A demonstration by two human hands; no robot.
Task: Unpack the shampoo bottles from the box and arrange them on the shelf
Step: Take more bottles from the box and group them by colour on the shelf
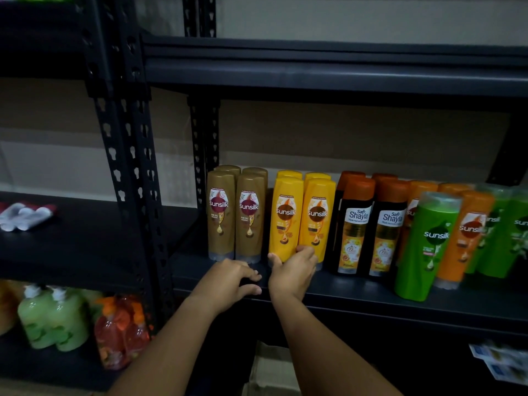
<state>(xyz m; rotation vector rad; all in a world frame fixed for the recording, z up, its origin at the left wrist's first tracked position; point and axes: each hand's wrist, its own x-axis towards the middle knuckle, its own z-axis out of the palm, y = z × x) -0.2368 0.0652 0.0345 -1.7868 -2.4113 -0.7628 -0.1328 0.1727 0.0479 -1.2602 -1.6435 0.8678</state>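
To my left, on the neighbouring rack, I see a pack of white tubes [24, 216] lying flat. Below it stand green pump bottles [53, 318] beside orange-red pump bottles [121, 332]. Blue-and-white sachets [498, 360] lie at my lower right.

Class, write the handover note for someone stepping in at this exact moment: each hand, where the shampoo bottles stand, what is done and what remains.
Left hand: empty, resting at the shelf's front edge, just before the brown bottles.
Right hand: fingers around the base of the front-left yellow bottle, straightening it.
Shelf, left to right: brown, yellow, black Shayla bottles, orange bottles, green ones at far right.
Done: most groups stand upright in rows.
Left: one green bottle stands forward of the rest, tilted; set it back. A cardboard box shows below; its contents cannot be seen, so check it.
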